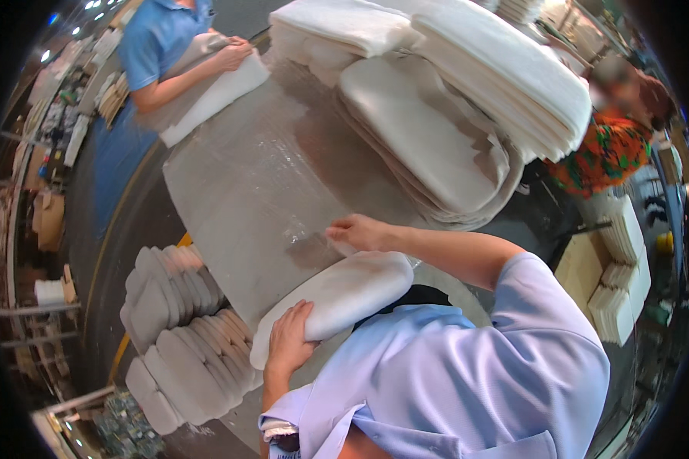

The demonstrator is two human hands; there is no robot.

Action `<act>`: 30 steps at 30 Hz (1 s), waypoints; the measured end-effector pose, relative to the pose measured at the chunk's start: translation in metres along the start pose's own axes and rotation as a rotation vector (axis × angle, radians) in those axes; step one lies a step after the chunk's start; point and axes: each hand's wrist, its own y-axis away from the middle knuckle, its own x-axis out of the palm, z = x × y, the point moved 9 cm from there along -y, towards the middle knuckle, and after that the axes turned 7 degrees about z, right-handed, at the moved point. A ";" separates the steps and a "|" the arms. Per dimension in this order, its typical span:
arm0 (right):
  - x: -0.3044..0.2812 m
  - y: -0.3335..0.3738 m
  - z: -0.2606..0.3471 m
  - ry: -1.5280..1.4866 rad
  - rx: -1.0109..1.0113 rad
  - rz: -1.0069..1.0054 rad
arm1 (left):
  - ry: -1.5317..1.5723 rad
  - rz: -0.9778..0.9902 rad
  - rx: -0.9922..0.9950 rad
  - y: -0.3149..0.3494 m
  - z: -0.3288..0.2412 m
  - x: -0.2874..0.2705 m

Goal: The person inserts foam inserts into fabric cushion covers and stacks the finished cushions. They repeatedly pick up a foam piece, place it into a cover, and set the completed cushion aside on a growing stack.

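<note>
A white, soft, rounded pad (344, 294), apparently folded, lies along the near edge of the table, close against my body. My left hand (289, 336) grips its left part, with the fingers pressed over the top. Just beyond the pad, my right hand (357, 232) is closed above the table, fingertips together. A small pale bit shows beneath those fingers, but its kind is unclear. Shiny, clear wrap seems to cover the grey tabletop (230, 199) to the left of my right hand.
Large stacks of white padding (505, 69) and rounded grey-white pads (413, 130) fill the table's far right. Bundled pads (195, 359) stand low at the left. Across the table, a person in blue (164, 53) handles a pale sheet (218, 96); another person (605, 153) is at the right.
</note>
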 end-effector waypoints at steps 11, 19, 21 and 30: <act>0.096 -0.025 0.052 -0.084 0.053 0.397 | 0.064 -0.235 -0.048 -0.001 -0.004 -0.051; 0.115 -0.036 0.069 -0.498 0.153 0.408 | -0.054 -0.306 -0.031 0.003 0.002 -0.050; 0.114 -0.034 0.069 -0.425 0.155 0.358 | -0.040 -0.321 -0.033 0.005 0.002 -0.051; 0.089 0.006 0.110 0.400 -0.215 0.305 | 0.045 -0.257 -0.040 0.001 0.016 -0.053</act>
